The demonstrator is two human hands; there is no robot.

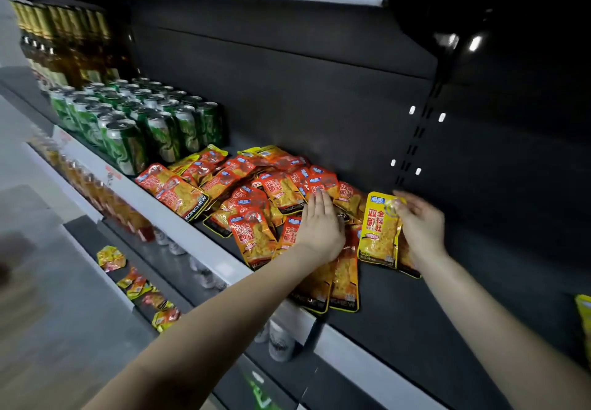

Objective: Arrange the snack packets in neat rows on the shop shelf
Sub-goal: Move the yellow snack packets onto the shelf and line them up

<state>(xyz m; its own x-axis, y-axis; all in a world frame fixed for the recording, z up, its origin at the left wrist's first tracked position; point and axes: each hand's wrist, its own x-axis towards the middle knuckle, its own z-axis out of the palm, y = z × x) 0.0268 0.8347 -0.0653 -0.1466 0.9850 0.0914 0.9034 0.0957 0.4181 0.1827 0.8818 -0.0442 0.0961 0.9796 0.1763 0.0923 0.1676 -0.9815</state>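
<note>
The snack packets [256,192] lie as a loose pile on the dark shelf [447,297], just beside the green cans [153,128]. They overlap each other at many angles, so no row is formed yet, and the shelf to the right of the pile is bare.

The left grip [321,227] is released. Its fingers are straight and the palm lies flat on the right part of the pile. The right grip [422,224] is grasping one yellow packet [380,230] by its top corner w/ the fingertips. This pkt stands nearly upright at the right edge of the pile, and its lower edge is on or very near the shelf.

Handling, in my judgement: the pkts are light, thin and soft, w/ glossy foil that probably slides easily on the neighbours. A flat palm can push several at once, but they may fan out. For one pkt, the sealed top or bottom strip is the best place to pinch, because the filled middle bends.

Hard to see:
- The right thumb is behind the yellow pkt, so the exact pinch is not visible.
- The pkts under the left palm & forearm are covered.
- How many layers the pile has is not clear.
- A yellow object [583,317] at the right border is cut off, perhaps another pkt.
- The lower shelf [179,269] is blurred. Some small pkts lie there, but details cannot be read.
</note>
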